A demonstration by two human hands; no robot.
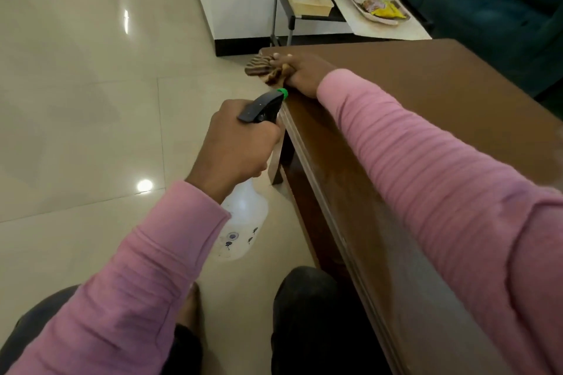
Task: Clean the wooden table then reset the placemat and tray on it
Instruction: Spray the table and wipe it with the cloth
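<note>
The wooden table (426,94) is seen with its long near edge running from the lower right up to its far left corner, and its top is bare. At that corner a brown striped cloth (259,67) is held down by the right hand (300,74), whose fingers are curled over it; part of the cloth hangs past the edge. From the fingers, the rest of the tabletop lies to the right and back toward the person, so a wiping stroke is judged to run along the long axis from this corner.

The spray bottle (243,213) is gripped at the neck by the left hand (237,143), fingers wrapped round the trigger head. It is held off the table, just beside the near edge, with its green nozzle (283,93) aimed toward the cloth.

The placemat (393,32) and the tray (380,21), loaded with snack packets, are found beyond the table's far edge on a black-framed stand (283,9), beside a pale shallow box (307,0). They are well apart from both hands, the right being the nearer. Resetting is judged not yet begun; cleaning is the step in hand.
</note>
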